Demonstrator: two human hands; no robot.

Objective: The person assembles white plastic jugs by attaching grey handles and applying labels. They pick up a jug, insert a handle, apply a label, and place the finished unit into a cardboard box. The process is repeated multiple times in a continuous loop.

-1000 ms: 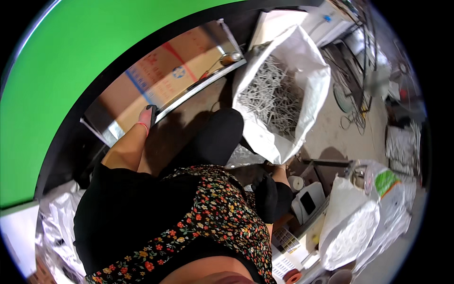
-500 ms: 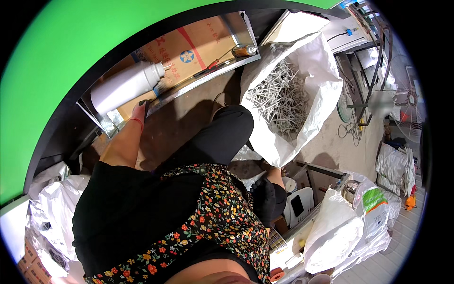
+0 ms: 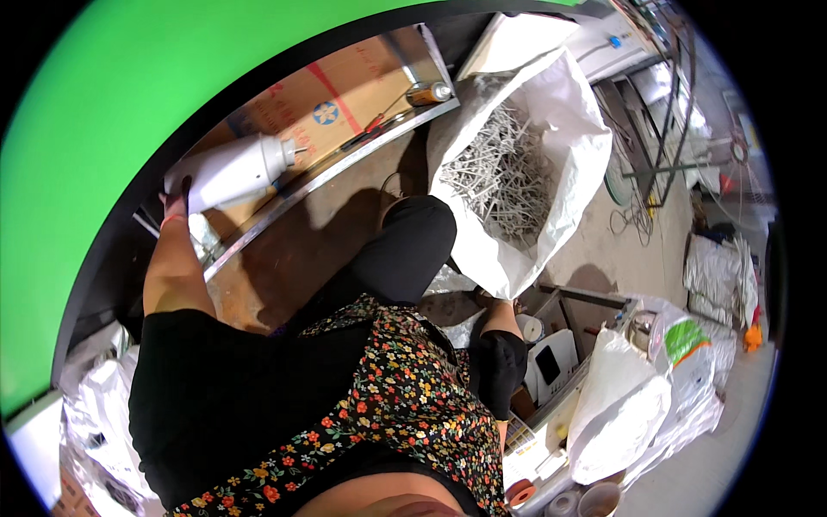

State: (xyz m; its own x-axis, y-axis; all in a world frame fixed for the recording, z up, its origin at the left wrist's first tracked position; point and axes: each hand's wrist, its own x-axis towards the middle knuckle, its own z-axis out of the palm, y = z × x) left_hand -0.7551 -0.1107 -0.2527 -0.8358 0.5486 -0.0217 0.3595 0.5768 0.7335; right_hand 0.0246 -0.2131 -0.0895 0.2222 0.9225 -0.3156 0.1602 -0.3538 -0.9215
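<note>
My left hand (image 3: 177, 204) reaches to the far left and grips the wide end of a white cylinder (image 3: 233, 175). Dark coverings show on its fingertips, and a red band circles the wrist; the underside of the grip is hidden. The cylinder has a stepped, narrower end with a thin pin sticking out. It lies on a brown cardboard box (image 3: 284, 108) set behind a metal-edged ledge (image 3: 336, 168). My right hand does not show.
A white sack (image 3: 581, 142) full of grey nail-like pieces (image 3: 500, 177) stands beyond my knee. A red-handled tool (image 3: 373, 127) and a small bottle (image 3: 428, 93) lie by the ledge. Plastic bags (image 3: 616, 409) and a white device (image 3: 551, 366) crowd the right.
My left hand has moved left from the ledge edge onto the wide end of the white cylinder. The cylinder has tilted slightly, its narrow end nearer me. The view has shifted a little.
</note>
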